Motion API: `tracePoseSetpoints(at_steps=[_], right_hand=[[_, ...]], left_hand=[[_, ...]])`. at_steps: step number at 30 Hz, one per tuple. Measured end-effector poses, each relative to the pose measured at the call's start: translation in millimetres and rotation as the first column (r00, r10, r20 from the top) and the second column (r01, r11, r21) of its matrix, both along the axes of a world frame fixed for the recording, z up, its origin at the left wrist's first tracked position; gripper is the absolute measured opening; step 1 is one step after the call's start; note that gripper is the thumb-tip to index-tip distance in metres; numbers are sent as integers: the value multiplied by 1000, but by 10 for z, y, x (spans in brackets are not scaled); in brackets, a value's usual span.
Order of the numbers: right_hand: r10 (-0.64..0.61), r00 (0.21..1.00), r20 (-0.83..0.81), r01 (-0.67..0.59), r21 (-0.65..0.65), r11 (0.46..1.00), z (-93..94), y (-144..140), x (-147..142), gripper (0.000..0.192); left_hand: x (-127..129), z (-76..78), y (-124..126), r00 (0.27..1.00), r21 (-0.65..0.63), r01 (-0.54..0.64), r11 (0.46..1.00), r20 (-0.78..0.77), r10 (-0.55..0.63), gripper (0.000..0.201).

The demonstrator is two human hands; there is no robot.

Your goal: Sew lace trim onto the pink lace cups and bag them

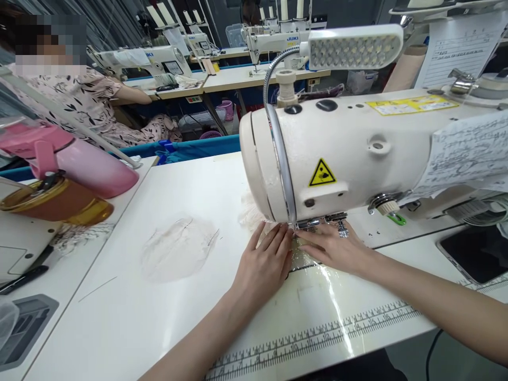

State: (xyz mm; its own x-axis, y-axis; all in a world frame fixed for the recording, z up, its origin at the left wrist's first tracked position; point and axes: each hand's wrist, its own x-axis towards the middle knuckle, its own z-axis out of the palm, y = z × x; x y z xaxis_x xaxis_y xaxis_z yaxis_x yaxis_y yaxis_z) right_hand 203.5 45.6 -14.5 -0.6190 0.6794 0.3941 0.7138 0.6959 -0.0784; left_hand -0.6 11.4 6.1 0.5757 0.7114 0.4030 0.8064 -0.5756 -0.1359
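Observation:
Under the head of a white sewing machine lies a pale, sheer piece of fabric, partly hidden by the machine. My left hand rests flat with its fingers stretched out over the fabric's near edge, left of the needle area. From the right, my right hand reaches in beside the presser foot, fingers extended and slightly apart above the metal needle plate. The needle itself is hidden. Another pale, sheer fabric piece lies flat on the white table to the left.
A ruler strip runs along the table's front edge. A phone lies at the right. A pink bottle and an amber cup stand at the left. A person sits beyond, near other sewing machines.

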Motion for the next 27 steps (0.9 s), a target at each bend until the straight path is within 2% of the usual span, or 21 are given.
tracePoseSetpoints(at_steps=[7,11,19,23,27], right_hand=[[-39,998,39,37,50,998,-13,-1,-30,39],[-37,999,-29,39,55,998,-27,11,-23,38],[-19,999,-39,15,-104,995,119,74,87,38],[10,994,-111,-25,-130,991,144,115,122,33],[-8,959,-284,-22,-102,995,6,129,135,30]], left_hand=[[1,-14,21,1000,-42,-10,999,10,10,36],[-6,-7,25,1000,-72,-23,997,5,24,36],[-7,9,26,996,-155,-90,984,5,92,40],[-4,21,10,992,-206,-122,971,6,126,42],[13,138,168,981,-265,-185,946,12,195,30]])
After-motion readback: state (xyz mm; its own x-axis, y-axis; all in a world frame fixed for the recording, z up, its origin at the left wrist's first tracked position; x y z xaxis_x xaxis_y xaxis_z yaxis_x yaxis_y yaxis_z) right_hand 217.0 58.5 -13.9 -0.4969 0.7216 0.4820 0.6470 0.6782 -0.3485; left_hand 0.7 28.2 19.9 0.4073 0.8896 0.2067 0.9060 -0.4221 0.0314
